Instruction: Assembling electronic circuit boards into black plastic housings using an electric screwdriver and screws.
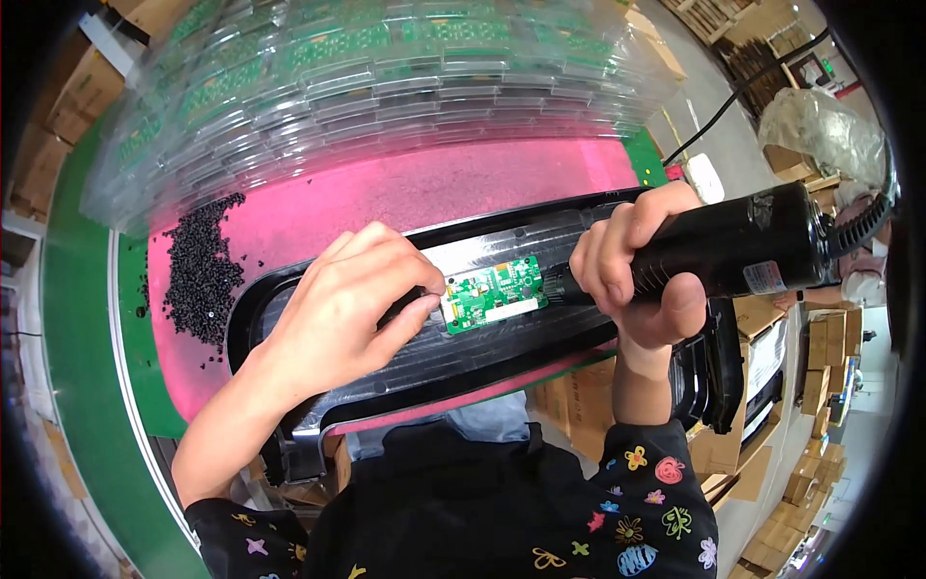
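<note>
A green circuit board (494, 292) lies in a long black plastic housing (386, 359), near its middle. My right hand (641, 256) wraps round a black electric screwdriver (738, 246), which lies nearly level with its tip end towards the board's right end. The tip itself is hard to see against the dark housing. At the board's left end, my left hand (357, 304) is closed, thumb and forefinger brought together by the board's edge. Whatever may be between those fingertips is too small or hidden to make out.
Loose black screws (201, 265) lie heaped on the pink mat (386, 198) at the left. Stacked clear trays (386, 77) with green boards fill the far side. A cord (863, 224) runs from the screwdriver. Cardboard boxes (579, 400) and black plastic parts (716, 372) stand at the right.
</note>
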Action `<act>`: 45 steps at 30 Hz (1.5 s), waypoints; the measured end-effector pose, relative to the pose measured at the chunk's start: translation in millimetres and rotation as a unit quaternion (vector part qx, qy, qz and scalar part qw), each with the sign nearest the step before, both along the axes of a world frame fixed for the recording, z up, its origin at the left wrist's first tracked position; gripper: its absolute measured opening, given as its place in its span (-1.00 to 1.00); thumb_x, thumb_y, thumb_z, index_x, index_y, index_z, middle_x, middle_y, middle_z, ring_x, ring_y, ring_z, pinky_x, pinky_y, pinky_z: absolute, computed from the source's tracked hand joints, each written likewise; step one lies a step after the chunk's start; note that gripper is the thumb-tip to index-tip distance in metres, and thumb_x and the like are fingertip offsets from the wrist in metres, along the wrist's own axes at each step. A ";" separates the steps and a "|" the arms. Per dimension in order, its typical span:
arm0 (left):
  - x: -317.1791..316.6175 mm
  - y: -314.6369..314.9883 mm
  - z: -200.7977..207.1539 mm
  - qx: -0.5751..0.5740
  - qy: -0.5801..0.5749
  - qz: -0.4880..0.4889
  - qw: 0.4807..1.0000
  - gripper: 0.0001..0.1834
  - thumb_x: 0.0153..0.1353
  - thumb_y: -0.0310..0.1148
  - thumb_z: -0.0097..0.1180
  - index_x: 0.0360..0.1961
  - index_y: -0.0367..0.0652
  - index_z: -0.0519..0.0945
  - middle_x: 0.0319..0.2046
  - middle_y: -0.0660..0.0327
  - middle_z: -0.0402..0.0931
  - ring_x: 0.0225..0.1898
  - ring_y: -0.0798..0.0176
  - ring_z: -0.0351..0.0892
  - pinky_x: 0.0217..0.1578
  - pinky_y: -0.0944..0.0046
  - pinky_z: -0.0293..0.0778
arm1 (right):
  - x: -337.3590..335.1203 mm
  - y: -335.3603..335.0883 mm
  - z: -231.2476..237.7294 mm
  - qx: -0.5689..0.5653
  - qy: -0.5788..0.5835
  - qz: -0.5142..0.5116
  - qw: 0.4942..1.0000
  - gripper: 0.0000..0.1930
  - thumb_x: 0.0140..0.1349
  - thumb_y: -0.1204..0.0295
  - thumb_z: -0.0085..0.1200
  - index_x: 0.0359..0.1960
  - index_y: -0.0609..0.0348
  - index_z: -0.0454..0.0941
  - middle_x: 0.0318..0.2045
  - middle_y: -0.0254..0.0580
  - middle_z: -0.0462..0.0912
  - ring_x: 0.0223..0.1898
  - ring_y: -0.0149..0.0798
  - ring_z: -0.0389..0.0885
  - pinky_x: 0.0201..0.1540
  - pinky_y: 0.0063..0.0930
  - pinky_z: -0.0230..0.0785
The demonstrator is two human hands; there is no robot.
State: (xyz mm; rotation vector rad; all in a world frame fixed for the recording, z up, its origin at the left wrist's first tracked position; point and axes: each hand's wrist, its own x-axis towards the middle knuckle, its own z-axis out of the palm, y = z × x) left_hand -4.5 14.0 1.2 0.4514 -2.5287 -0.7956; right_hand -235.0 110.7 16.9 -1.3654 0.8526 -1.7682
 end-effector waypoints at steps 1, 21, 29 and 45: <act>0.5 0.1 0.2 -0.001 -0.001 0.001 1.000 -0.85 0.04 -0.54 0.27 -0.34 -0.21 0.59 -0.33 0.20 0.58 -0.20 0.08 0.53 -0.12 0.13 0.42 | 0.1 -0.9 -0.6 0.009 0.001 0.008 1.000 -0.51 0.20 -0.03 0.10 -0.22 0.16 0.28 -0.71 -0.40 0.32 -0.78 -0.49 0.24 -0.68 -0.60 0.15; 57.3 28.2 64.7 -0.202 0.016 0.249 0.947 -0.85 0.01 -0.57 0.28 -0.39 -0.28 0.55 -0.53 0.12 0.48 -0.53 0.11 0.47 -0.51 0.19 0.37 | -17.4 -8.2 5.4 0.070 -0.027 0.061 0.995 -0.49 0.18 -0.07 0.12 -0.21 0.15 0.34 -0.74 -0.41 0.28 -0.79 -0.45 0.20 -0.64 -0.52 0.08; 148.6 80.6 6.0 0.127 -0.238 0.349 0.898 -0.59 0.12 -0.20 0.25 -0.63 -0.39 0.57 -0.77 -0.13 0.41 -0.74 -0.10 0.49 -0.67 0.05 0.35 | -32.3 -20.5 20.1 0.187 -0.347 -0.105 0.913 -0.73 0.26 0.30 0.13 -0.16 0.22 0.44 -0.25 -0.20 0.45 -0.13 -0.18 0.46 0.07 -0.01 0.38; 147.3 190.6 -63.5 0.553 0.592 0.262 0.524 -0.12 -0.19 -0.24 0.01 0.21 -0.55 0.24 -0.26 -0.44 0.54 -0.39 -0.50 0.61 -0.43 -0.19 0.67 | 22.0 44.9 20.8 -0.272 -0.073 -0.278 0.918 -0.67 0.22 0.70 -0.14 0.01 0.16 0.31 -0.19 -0.25 0.18 -0.30 -0.37 0.17 -0.32 -0.45 0.09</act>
